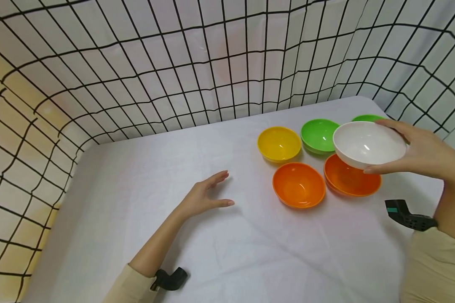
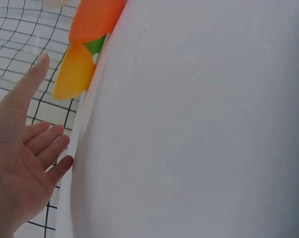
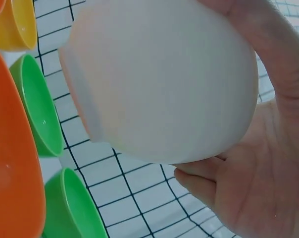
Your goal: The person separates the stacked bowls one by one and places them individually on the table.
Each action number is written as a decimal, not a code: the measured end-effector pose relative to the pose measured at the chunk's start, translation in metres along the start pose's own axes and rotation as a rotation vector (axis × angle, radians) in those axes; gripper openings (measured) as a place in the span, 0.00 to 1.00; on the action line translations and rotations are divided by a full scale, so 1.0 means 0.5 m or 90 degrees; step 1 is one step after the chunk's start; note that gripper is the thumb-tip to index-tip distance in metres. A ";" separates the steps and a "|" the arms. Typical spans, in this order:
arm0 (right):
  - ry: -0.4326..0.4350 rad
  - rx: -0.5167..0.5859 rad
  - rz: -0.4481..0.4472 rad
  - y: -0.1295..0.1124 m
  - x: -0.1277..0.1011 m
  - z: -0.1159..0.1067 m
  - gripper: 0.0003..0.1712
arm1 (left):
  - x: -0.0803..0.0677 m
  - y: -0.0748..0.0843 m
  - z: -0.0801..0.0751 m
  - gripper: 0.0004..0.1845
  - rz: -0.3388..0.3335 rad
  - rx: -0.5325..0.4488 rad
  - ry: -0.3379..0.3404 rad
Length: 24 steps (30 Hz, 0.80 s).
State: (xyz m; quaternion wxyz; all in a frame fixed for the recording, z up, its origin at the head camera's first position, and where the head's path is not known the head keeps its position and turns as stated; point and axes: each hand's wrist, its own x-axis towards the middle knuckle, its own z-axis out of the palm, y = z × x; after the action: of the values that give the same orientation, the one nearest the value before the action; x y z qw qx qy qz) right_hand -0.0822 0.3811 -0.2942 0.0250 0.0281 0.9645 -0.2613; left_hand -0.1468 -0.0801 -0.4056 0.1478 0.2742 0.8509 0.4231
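Note:
A white bowl (image 1: 369, 145) is gripped at its right side by my right hand (image 1: 421, 151), thumb near the front and fingers at the back. It hangs above an orange bowl (image 1: 352, 181) and partly hides a green bowl (image 1: 368, 118) behind. In the right wrist view the underside of the white bowl (image 3: 159, 84) fills the middle. My left hand (image 1: 202, 198) hovers over the cloth with thumb and fingers spread apart, holding nothing. Right of it stand another orange bowl (image 1: 298, 185), a yellow bowl (image 1: 279, 144) and a second green bowl (image 1: 319, 135).
A white cloth (image 1: 136, 189) covers the table. Black wire mesh (image 1: 227, 63) rises along the back and both sides, with pale sheeting behind it. Each wrist carries a black device, such as the left wrist mount (image 1: 170, 279).

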 end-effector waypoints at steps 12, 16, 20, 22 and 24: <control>-0.003 0.016 0.069 0.076 -0.014 -0.008 0.66 | 0.002 -0.009 0.007 0.46 0.001 -0.013 -0.006; 0.029 0.016 0.100 0.098 -0.023 -0.010 0.67 | 0.000 -0.012 0.008 0.46 -0.010 -0.020 -0.005; 0.044 0.021 0.093 0.124 -0.033 -0.011 0.66 | -0.001 -0.013 0.009 0.46 -0.018 -0.025 -0.004; 0.047 0.023 0.082 0.141 -0.036 -0.010 0.66 | -0.001 -0.015 0.011 0.46 -0.020 -0.030 -0.003; 0.055 0.018 0.072 0.159 -0.038 -0.007 0.66 | 0.000 -0.016 0.013 0.46 -0.019 -0.036 -0.003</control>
State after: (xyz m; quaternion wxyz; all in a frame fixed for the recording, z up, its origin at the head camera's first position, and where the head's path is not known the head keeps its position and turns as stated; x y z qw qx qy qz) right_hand -0.0580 0.4507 -0.3297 -0.0020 0.0940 0.9577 -0.2719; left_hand -0.1465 -0.0802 -0.4160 0.1639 0.2584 0.8420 0.4442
